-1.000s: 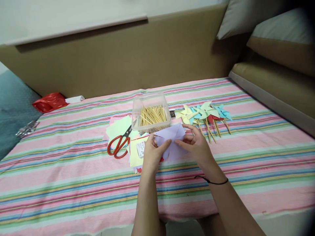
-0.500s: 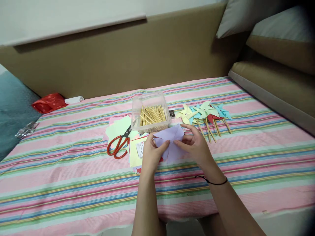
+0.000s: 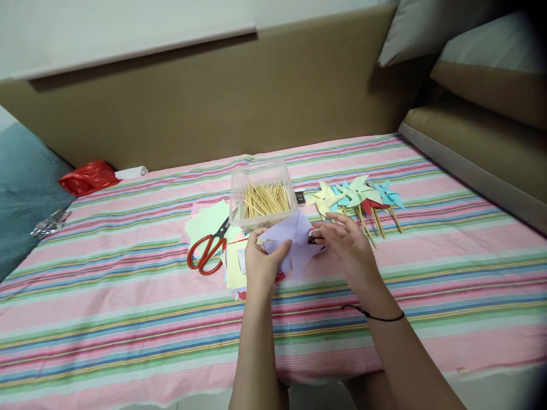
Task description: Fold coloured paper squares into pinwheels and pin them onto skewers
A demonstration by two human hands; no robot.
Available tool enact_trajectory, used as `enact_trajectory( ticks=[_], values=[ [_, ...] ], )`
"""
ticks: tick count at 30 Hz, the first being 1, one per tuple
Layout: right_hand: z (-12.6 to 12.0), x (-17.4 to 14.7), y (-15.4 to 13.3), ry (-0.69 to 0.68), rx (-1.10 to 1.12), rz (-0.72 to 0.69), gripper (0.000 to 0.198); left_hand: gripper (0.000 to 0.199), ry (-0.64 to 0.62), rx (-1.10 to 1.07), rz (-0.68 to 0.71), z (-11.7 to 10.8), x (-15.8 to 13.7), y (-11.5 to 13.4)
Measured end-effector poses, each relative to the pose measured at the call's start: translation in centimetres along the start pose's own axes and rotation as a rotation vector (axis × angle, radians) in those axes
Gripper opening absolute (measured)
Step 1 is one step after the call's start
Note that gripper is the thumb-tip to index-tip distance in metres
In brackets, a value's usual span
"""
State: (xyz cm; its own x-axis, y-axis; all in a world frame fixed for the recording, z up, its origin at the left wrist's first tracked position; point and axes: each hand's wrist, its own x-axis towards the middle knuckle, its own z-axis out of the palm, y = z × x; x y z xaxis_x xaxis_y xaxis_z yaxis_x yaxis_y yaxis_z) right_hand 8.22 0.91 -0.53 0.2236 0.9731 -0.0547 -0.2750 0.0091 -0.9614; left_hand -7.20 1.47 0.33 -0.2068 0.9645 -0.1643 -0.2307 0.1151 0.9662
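My left hand [image 3: 264, 261] is closed on a purple paper pinwheel [image 3: 296, 242], the thumb pressing near its middle. Its blades look folded inward. Just right of the paper, my right hand [image 3: 348, 245] has its fingers apart and partly curled. By its fingertips is a small dark object [image 3: 315, 240], too unclear to name. Loose coloured paper sheets [image 3: 236, 276] lie under and beside my left hand, with a white card partly hidden by it. Red-handled scissors [image 3: 208, 250] rest on green paper [image 3: 209, 222] to the left.
Behind the hands stands a clear plastic box [image 3: 261, 171] of wooden sticks [image 3: 265, 199]. Finished pinwheels on sticks [image 3: 356, 193] lie to the right. A red plastic bag [image 3: 89, 177] and a small clear packet [image 3: 49, 224] are at far left on the striped cloth [image 3: 128, 296].
My right hand has come off the purple paper and moved slightly right, its fingers spreading. My left hand still holds the paper, which has turned a little; a dark object now shows beside it.
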Motion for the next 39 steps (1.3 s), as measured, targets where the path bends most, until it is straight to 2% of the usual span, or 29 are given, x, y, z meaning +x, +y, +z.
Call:
enact_trajectory(
  ticks=[3,6,10,13,15,21,28,39],
  values=[
    [-0.6,0.1,-0.2,0.057,0.050,-0.032,0.031,0.049,0.070,-0.080,0.033,0.1,0.2,0.0],
    [-1.1,-0.1,0.0,0.035,0.090,-0.038,0.017,0.048,0.113,-0.193,0.063,0.3,0.4,-0.1],
    [-0.9,-0.7,0.3,-0.138,0.035,-0.044,0.006,0.045,0.180,-0.298,0.086,0.8,0.3,-0.2],
    [-0.2,-1.1,0.4,-0.270,-0.015,-0.034,0.008,0.042,0.216,-0.314,0.093,1.3,0.1,-0.2],
    [0.4,-1.4,0.4,-0.289,-0.030,-0.012,0.011,0.042,0.220,-0.310,0.085,1.6,0.0,-0.3],
    [1.9,-2.1,0.6,-0.138,0.041,0.016,0.013,0.045,0.205,-0.326,0.098,2.1,-0.3,-0.5],
    [2.8,-2.0,1.4,0.040,0.123,0.022,0.019,0.044,0.211,-0.235,0.099,2.4,-0.8,-0.3],
    [3.6,-2.3,1.7,0.174,0.114,-0.036,0.016,0.047,0.191,-0.147,0.092,2.8,-1.1,-0.6]
  ],
)
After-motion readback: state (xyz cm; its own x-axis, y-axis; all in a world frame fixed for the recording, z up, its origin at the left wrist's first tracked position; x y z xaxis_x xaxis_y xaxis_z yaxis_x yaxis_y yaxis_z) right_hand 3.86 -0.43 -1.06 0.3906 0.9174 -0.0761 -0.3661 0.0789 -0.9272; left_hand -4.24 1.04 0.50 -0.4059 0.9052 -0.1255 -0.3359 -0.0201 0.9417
